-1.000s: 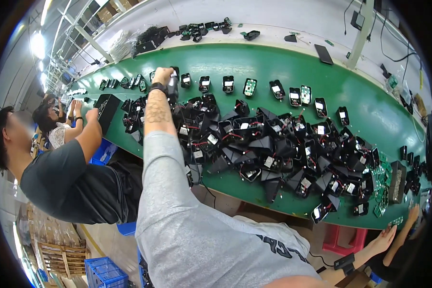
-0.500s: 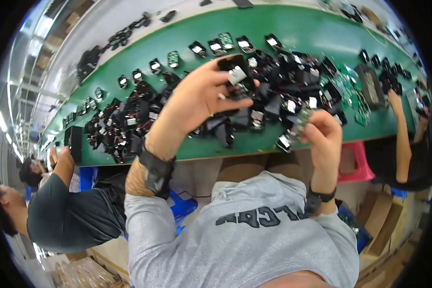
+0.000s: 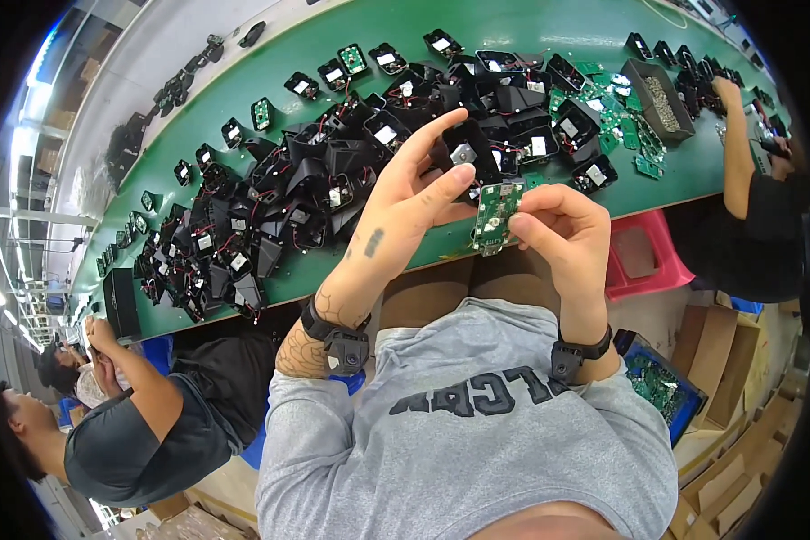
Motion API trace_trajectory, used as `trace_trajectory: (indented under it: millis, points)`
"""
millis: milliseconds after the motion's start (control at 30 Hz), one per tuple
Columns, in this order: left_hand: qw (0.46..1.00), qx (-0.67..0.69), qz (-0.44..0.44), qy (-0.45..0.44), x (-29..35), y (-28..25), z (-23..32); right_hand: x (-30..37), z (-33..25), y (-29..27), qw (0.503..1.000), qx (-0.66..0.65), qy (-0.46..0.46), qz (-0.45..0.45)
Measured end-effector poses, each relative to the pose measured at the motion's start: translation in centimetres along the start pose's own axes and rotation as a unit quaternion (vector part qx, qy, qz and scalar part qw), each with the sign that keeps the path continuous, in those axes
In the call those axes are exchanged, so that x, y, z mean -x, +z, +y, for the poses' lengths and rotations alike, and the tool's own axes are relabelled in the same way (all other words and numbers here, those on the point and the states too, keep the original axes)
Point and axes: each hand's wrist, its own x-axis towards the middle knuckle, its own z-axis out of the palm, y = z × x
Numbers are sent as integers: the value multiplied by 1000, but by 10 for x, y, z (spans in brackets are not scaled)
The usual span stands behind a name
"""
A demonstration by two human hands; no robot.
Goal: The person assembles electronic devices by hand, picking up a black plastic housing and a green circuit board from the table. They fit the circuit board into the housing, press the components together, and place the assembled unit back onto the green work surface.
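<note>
Green bench [image 3: 558, 22] stretches before you, bearing a black heap [image 3: 344, 157]. Your right hand [image 3: 571, 225] pinches the board [image 3: 493, 220] upright by its edge; your left hand [image 3: 391, 211], index finger outstretched, seems to hold a shell [image 3: 475, 144] just behind. You're likely working both parts together; next calls for steady alignment.

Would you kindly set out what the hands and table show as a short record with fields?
Left hand: next to an open black plastic housing; whether it grips it is unclear
Right hand: pinching a green rectangular circuit board by its right edge
Table: green, bearing a long heap of black plastic housings
Toward its right end: loose green circuit boards beside a dark open box
</note>
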Motion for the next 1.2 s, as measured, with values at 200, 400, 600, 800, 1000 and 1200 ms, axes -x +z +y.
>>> trace_trajectory:
  millis: [200,400,600,800,1000,1200]
  points:
    - [1000,-1,-3,-8,-2,-1,-2,-9,6,-1,999,40,3,26]
    - [1000,-4,-2,1,-3,-4,-9,-12,6,-3,999,24,29,2]
    - [1000,-3,13,10,-3,-5,-3,-4,5,-8,999,45,15,18]
    - [1000,-17,21,6,0,-4,-4,-3,2,-5,998,52,-28,-5]
    - [1000,-12,3,14,1,-5,-8,-10,3,-3,998,53,27,-12]
    - [1000,-13,-4,21,0,-6,-11,-12,6,1,999,39,23,-14]
